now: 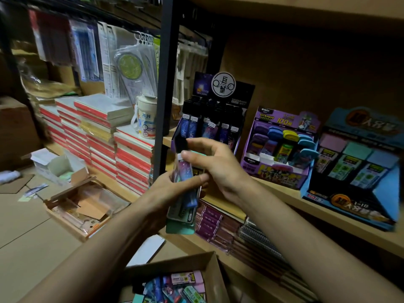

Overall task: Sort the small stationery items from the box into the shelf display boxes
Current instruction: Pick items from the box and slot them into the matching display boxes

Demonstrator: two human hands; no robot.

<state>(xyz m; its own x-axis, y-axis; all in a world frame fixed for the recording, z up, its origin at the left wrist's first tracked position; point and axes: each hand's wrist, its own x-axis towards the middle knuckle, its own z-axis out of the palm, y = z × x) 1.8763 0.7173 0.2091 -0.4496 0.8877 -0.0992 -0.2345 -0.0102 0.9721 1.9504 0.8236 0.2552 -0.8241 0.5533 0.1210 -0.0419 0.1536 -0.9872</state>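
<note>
My left hand (166,186) grips a stack of small flat stationery packs (183,197), teal, purple and blue, held upright in front of the shelf. My right hand (215,165) pinches the top of the frontmost pack with thumb and fingers. A cardboard box (196,262) at the bottom holds several more loose packs. On the shelf stand three display boxes: a black one (218,114) with dark packs just behind my hands, a purple one (282,149) with coloured cases, and a blue one (358,169) at the right.
A dark metal upright (164,84) divides the shelving. Stacks of red-edged notebooks (105,136) and a white cup (145,117) sit left of it. Open boxes (83,204) lie on the floor. Notebooks (218,224) fill the shelf below.
</note>
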